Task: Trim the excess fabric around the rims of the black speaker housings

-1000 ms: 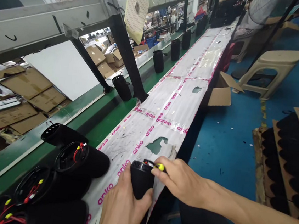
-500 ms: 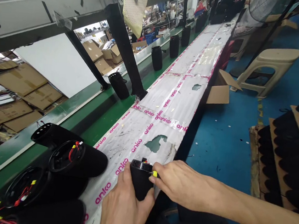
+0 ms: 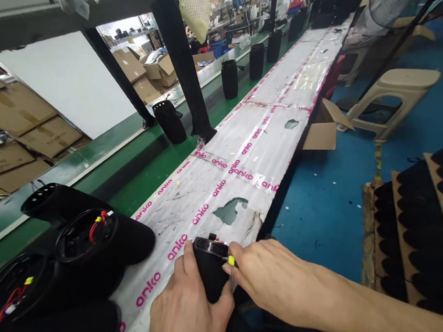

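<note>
My left hand (image 3: 190,310) is wrapped around a black cylindrical speaker housing (image 3: 210,278), fingers along one side and thumb on the other. The housing has a glossy black end with a small dark-red spot and stands near the front edge of the white-covered bench. A bit of red wire shows just behind its rim. At the rim's right side my right hand (image 3: 262,268) pinches a small yellow wire connector (image 3: 231,261) between thumb and fingers. Several similar black housings (image 3: 130,241) lie at the left, red wires (image 3: 96,224) and yellow connectors poking from their open ends.
A bench covering (image 3: 241,160) printed "anko" has torn holes. Beside it runs a green conveyor belt (image 3: 124,190) carrying more black housings (image 3: 169,122). A dark post (image 3: 183,61) rises at the belt's edge. On the right are a stool (image 3: 395,94), an open carton (image 3: 322,134) and stacked black parts (image 3: 417,223).
The view has shifted slightly, and the housings at the left appear lower and farther left. Both hands keep their holds; the held housing looks almost unchanged in position.
</note>
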The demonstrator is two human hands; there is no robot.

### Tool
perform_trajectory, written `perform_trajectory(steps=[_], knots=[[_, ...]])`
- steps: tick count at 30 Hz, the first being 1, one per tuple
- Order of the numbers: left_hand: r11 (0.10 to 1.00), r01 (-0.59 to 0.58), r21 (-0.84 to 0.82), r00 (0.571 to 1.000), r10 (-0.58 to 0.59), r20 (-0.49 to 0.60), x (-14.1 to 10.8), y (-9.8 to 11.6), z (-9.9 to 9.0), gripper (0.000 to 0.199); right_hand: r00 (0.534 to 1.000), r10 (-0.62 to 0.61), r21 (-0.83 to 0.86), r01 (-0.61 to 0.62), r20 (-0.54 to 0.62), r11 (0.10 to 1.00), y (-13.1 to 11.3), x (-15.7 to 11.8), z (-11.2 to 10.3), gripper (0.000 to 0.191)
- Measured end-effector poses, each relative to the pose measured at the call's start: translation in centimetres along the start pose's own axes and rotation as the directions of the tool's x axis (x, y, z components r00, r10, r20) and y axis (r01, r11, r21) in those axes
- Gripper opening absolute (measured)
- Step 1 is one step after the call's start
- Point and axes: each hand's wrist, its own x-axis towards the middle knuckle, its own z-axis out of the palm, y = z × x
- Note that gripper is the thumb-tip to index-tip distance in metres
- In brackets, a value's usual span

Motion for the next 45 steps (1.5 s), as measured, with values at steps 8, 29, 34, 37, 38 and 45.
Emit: perform_trajectory(steps=[8,29,34,37,38,45], knots=[[1.000,0.023,0.010,1.000,-0.023,-0.002,0.5,-0.3,0.3,0.079,0.998,-0.055,0.011,0.054,0.013,0.998,0.0,0.9,-1.0,0.021],[0.996,0.017,0.091,0.991,-0.005,-0.135,-1.0,-0.3,-0.5,0.075,0.972,0.164,0.402,-0.086,-0.166,0.912,0.1,-1.2,0.8,0.032],[0.980,-0.016,0.198,0.972,0.062,-0.226,-1.1,-1.0,-0.1,0.072,0.983,0.083,0.234,-0.043,-0.165,0.971,-0.5,-1.3,1.6,0.027],[0.989,-0.058,0.139,0.978,0.085,-0.193,-1.2,-1.7,0.1,0.073,0.989,0.064,0.216,-0.035,-0.131,0.976,-0.9,-0.8,2.0,0.028],[0.990,-0.075,0.116,0.981,0.094,-0.169,-1.2,-1.9,0.1,0.073,0.991,0.054,0.211,-0.028,-0.122,0.977,-0.9,-0.7,2.1,0.028],[0.997,-0.043,0.059,0.998,0.046,-0.047,-0.9,-2.3,-0.3,0.076,0.994,0.026,0.157,-0.010,-0.104,0.987,-0.5,-0.3,2.1,0.027]])
